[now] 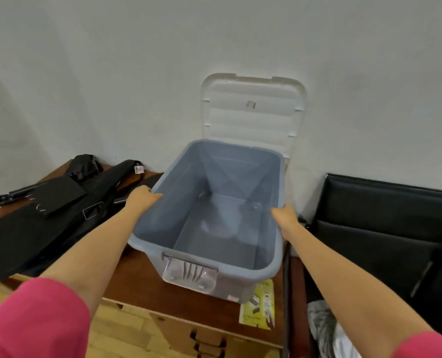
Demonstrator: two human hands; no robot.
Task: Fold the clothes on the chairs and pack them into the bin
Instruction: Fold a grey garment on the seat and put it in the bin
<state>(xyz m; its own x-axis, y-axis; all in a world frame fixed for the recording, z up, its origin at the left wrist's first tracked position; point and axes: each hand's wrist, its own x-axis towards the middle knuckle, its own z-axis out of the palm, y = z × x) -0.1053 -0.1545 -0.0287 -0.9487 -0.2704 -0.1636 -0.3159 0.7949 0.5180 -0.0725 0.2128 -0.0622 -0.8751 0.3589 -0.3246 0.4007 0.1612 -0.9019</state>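
An empty blue-grey plastic bin (pixel 147 244) stands on a brown wooden desk (pixel 134 277), a clear latch on its near end. My left hand (pixel 141 198) grips the bin's left rim. My right hand (pixel 284 217) grips the right rim. Both forearms reach forward from pink sleeves. The bin's clear white lid (pixel 253 112) leans upright against the wall behind it. A grey-and-white piece of cloth (pixel 326 329) shows at the bottom right, partly behind my right arm.
Black bags and a folded tripod (pixel 46 210) cover the desk's left half. A yellow leaflet (pixel 260 308) lies under the bin's near corner. A black padded chair (pixel 385 228) stands to the right. Desk drawers (pixel 207 339) and wooden floor lie below.
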